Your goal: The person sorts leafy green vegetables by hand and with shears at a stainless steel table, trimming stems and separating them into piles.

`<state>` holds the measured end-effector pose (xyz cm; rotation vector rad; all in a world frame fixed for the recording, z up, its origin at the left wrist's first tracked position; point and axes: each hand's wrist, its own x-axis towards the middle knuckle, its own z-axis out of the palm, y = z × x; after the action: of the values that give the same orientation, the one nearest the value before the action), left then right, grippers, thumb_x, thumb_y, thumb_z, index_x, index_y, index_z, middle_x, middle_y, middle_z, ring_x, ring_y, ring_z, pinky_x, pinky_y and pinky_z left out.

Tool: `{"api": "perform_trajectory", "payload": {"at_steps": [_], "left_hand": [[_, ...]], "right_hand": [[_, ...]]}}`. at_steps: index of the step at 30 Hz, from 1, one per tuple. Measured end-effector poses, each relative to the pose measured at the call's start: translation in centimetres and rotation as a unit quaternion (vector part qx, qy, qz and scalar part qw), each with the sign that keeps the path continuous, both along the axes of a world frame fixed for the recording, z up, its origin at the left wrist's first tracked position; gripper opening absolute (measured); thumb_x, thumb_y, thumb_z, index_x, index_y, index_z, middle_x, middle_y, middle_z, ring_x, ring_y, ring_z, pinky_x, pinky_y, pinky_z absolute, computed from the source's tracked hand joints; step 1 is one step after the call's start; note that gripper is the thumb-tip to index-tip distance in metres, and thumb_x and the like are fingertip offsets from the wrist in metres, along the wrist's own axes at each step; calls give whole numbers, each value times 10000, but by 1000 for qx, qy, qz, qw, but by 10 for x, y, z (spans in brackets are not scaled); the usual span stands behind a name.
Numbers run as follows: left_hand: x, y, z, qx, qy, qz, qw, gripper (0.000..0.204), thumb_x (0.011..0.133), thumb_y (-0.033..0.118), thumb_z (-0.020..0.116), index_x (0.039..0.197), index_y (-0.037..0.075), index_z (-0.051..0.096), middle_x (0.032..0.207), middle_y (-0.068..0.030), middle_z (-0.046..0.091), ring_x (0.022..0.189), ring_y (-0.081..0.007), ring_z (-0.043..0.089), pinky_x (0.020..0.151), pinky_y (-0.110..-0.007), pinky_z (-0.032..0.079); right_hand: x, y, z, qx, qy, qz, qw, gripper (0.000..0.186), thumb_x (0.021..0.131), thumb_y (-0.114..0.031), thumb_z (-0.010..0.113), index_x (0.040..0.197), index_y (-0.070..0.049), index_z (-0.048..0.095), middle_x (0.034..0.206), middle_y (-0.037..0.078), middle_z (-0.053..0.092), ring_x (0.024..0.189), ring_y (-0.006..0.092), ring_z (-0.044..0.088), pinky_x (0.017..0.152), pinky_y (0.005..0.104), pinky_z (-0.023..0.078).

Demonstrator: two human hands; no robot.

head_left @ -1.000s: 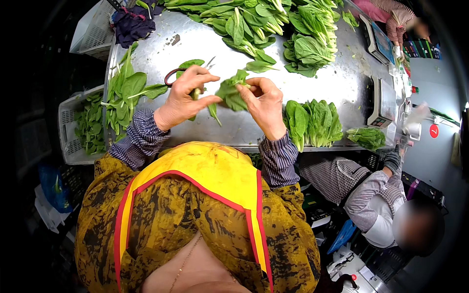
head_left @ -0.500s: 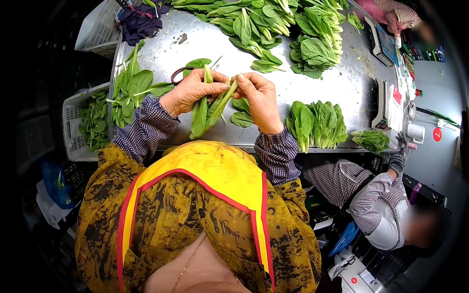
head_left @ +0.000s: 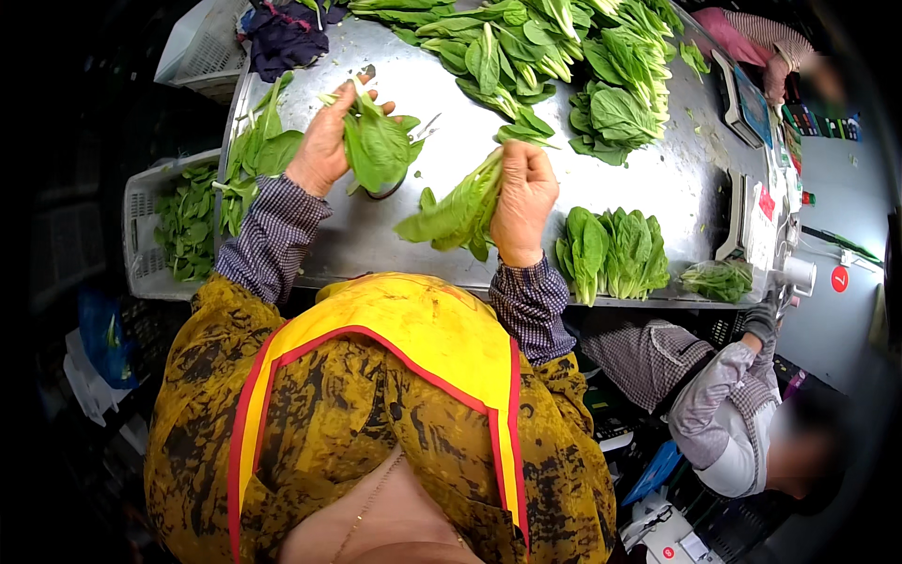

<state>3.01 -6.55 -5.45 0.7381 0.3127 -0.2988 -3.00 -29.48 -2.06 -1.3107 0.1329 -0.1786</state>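
Observation:
My left hand (head_left: 324, 146) is raised over the table's left half, its thumb and fingers around a broad green leaf (head_left: 378, 148). In my closed right hand (head_left: 526, 202) is a leafy green stalk (head_left: 458, 209), its leaves hanging toward the lower left. Under the leaf at my left hand lies a pair of scissors (head_left: 428, 128); its blades show, while the handles are mostly hidden. To the right of my right hand, a neat row of leafy greens (head_left: 615, 252) lies near the table's front edge.
A large pile of leafy greens (head_left: 536, 56) covers the far side of the metal table (head_left: 423, 85). Loose leaves (head_left: 272, 150) lie at left, beside a white crate (head_left: 141, 249) of leaves. Scales (head_left: 738, 211) stand at right. A co-worker (head_left: 714, 395) is near the right corner.
My hands, together at one stalk before, have moved apart. The left has gone up and left with a leaf; the right has moved right and slightly down with the stalk.

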Motion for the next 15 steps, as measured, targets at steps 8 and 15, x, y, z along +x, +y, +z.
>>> {"api": "perform_trajectory", "payload": {"at_steps": [8,15], "left_hand": [[-29,-30,39,252,-161,-255,919,437,731,23,757,1124,6,566,951,-19,607,835,-95,596,754,-238,512],[-38,-45,23,282,-157,-254,912,357,727,105,809,998,5,599,825,3,614,743,-75,575,691,-223,496]], "right_hand": [[-2,11,1,-27,93,170,981,209,846,-82,703,974,28,581,798,29,618,657,59,557,571,179,475],[-7,6,-4,-51,93,156,982,223,891,-73,635,1036,70,543,870,90,627,766,130,623,665,228,530]]}}
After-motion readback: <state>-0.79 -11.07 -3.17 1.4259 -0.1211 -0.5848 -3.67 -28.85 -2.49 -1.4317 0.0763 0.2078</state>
